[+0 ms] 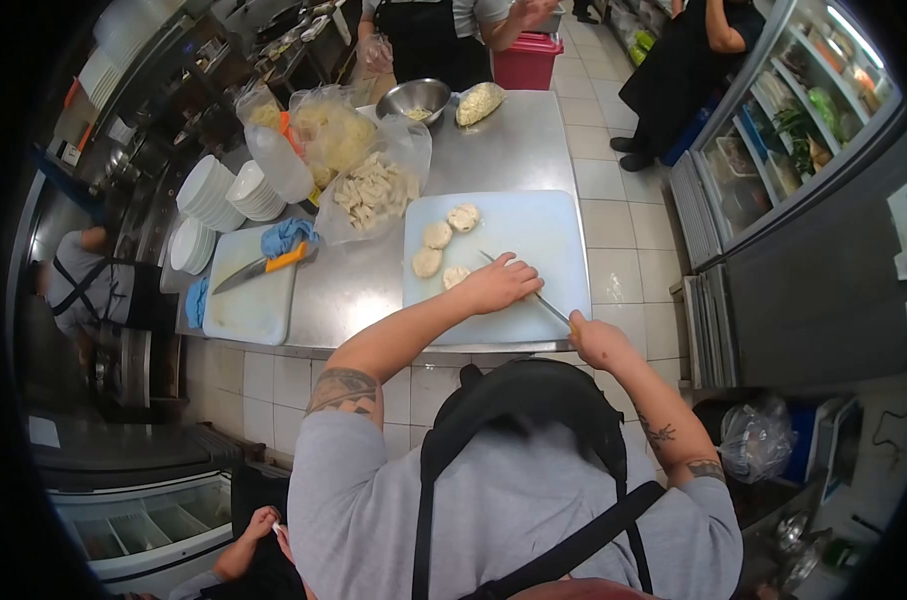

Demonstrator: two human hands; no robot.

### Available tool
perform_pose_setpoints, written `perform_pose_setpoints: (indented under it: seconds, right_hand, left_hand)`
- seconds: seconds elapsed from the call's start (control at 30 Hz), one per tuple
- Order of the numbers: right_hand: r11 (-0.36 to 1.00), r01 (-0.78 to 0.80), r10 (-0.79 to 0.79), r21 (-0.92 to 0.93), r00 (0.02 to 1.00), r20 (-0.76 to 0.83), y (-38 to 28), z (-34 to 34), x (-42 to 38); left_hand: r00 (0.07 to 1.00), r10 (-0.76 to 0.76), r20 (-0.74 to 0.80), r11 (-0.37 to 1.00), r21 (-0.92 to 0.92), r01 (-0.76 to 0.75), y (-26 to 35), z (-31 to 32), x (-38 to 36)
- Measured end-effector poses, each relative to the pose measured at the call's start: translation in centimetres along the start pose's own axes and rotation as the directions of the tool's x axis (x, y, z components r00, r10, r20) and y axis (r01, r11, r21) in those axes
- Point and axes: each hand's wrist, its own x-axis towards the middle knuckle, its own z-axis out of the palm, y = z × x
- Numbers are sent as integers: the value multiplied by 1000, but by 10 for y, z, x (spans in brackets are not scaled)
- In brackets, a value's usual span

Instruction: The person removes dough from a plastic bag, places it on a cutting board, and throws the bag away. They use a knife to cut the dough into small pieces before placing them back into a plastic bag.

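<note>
My right hand (606, 343) is wrapped around the handle of a knife (555, 311), whose blade slants up and left over the white cutting board (564, 225). Across the blade lies my left hand (499, 285), its fingers bent down toward the board; whatever is beneath them is hidden. Just left of that hand is a pale round piece (456, 276), partly covered. Farther left on the board are more pale rounds, one (427, 263) below another (438, 235), and a third with a darker, uneven face (464, 217).
Left of the board sits an open plastic bag of pale cut pieces (374, 195). A second board (249, 318) carries an orange-handled knife (264, 263) and blue cloth (287, 236). White bowls (210, 190), a metal bowl (414, 97) and a filled bag (480, 103) stand beyond. Other people are nearby.
</note>
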Motion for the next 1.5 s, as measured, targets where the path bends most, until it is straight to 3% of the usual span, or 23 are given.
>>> perform_pose_setpoints:
  seconds: [0.2, 0.4, 0.5, 0.57, 0.6, 0.63, 0.73, 0.83, 0.9, 0.93, 1.0, 1.23, 1.33, 1.43, 1.5]
  right_hand:
    - [1000, 1, 0, 7, 1000, -26, -3, 6, -3]
    - [998, -68, 69, 13, 996, -54, 8, 8, -13]
    - [995, -96, 98, 27, 994, -54, 38, 7, -36]
    - [989, -79, 94, 121, 988, -125, 62, 8, -57]
    - [973, -91, 117, 212, 987, -113, 72, 6, -68]
    - [948, -108, 143, 300, 985, -100, 79, 2, -76]
    - [868, -255, 295, 427, 955, -29, 71, -13, -90]
    - [750, -306, 380, 587, 925, -4, 59, -9, -79]
    - [749, -270, 376, 606, 925, -53, 53, 3, -62]
    - [813, -209, 332, 543, 933, -138, 52, 9, -52]
    - [915, -96, 222, 393, 931, -289, 47, 23, -34]
    - [963, -20, 114, 270, 934, -339, 7, 27, 6]
    - [965, 20, 72, 261, 938, -339, 2, 27, 16]
    - [965, 57, 40, 257, 934, -355, 2, 29, 30]
    - [961, 82, 21, 265, 931, -366, 1, 26, 36]
  left_hand:
    - [999, -16, -40, 996, 83, 19, 2, 7, -7]
    - [988, -105, -117, 994, -51, 100, -2, 10, -2]
    - [892, -347, -289, 901, -367, 232, -16, 11, -3]
    - [682, -718, -138, 581, -659, 478, -11, 1, 1]
    - [638, -769, -47, 450, -748, 487, -17, 6, 1]
    - [591, -805, 52, 307, -816, 489, -21, 13, 1]
    - [642, -653, 403, -68, -875, 480, -16, 13, 7]
    - [646, -761, 60, 501, -578, 644, -1, 44, 9]
    - [615, -782, -96, 574, -494, 653, 16, 42, 8]
    - [600, -780, -178, 608, -446, 657, 25, 35, 8]
    - [610, -787, -92, 570, -487, 662, 36, 26, 8]
    - [671, -739, -62, 538, -654, 532, 29, 47, 7]
    - [706, -702, -94, 579, -654, 488, 29, 48, 4]
    - [665, -724, -182, 652, -496, 574, 46, 39, 10]
    - [661, -746, -82, 614, -468, 635, 44, 32, 15]
